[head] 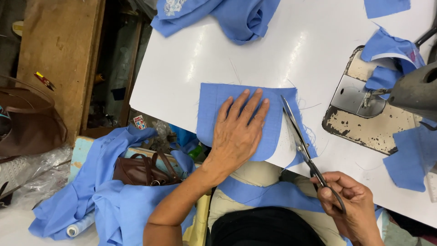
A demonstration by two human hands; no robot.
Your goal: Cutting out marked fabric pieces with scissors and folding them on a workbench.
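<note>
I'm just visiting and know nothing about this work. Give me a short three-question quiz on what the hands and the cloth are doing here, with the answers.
1. True or false: the left hand lies flat, fingers spread, on the blue fabric piece.
2. What does the right hand hold?
A. a spool of thread
B. scissors
C. a ruler
3. Fill in: the scissors' blades lie along the ____ edge of the fabric piece, on the white table.

Key:
1. True.
2. B. The fingers are through the handles and the blades are nearly together.
3. Right, the side towards the sewing machine.
</note>
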